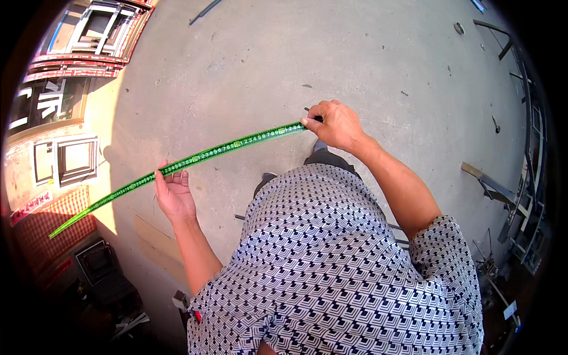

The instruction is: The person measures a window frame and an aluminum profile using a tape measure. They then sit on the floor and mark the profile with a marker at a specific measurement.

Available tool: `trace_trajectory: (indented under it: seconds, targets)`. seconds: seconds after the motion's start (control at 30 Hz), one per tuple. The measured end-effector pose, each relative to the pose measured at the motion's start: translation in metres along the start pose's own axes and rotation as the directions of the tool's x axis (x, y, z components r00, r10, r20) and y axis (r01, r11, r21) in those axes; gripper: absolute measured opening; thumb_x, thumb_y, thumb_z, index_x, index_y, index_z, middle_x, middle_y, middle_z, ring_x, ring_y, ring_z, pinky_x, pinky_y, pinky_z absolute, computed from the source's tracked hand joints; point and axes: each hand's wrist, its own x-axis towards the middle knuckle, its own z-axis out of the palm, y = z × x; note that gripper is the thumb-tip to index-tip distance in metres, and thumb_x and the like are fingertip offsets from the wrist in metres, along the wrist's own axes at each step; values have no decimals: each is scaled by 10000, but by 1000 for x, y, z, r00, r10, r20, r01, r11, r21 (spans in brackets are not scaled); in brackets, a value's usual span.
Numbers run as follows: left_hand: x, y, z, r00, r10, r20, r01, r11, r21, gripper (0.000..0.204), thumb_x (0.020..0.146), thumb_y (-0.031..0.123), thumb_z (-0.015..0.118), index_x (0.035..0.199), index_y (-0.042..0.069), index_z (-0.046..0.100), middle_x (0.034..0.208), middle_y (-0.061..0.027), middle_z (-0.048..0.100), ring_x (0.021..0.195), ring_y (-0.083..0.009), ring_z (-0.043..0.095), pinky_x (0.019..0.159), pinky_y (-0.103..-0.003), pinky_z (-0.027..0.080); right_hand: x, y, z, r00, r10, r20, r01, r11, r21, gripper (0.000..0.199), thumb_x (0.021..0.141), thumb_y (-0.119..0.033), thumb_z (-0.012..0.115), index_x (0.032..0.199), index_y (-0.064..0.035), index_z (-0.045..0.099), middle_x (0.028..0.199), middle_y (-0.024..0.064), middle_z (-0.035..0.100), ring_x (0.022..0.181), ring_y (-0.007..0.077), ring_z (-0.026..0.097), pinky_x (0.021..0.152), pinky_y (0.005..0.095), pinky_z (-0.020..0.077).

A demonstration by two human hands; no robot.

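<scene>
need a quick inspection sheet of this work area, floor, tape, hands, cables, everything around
Surface: grey floor, small dark specks scattered over it
Job's things: green measuring tape, stretched between the hands and on past the left one
Clutter: dark bar lying at the top
Hands: right hand grips the tape; left hand touches it partway along, firmness unclear
Cables: nothing seen for certain; dark edges hide detail
Surroundings: white frame in sunlight at left; metal bars at right
</scene>
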Motion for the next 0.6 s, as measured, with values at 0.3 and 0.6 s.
trace_trajectory:
  seconds: [0.3,0.6]
  targets:
    - [-43,-49,130,980,-68,185,56,996,68,343,1079,362,509,1214,77,646,1086,-33,674,988,-161,618,870,-332,485,-79,151,-72,984,152,-94,-145,986,78,295,949,-395,660,912,-129,782,903,97,732,969,316,678,779,482,542]
    - [-55,-150,318,883,-261,390,143,941,306,368,1061,400,540,1223,75,595,1037,-25,626,938,-155,575,817,-330,458,-195,304,-83,812,565,-148,-513,811,283,283,924,-398,677,924,-137,786,933,105,734,987,327,673,808,487,545]
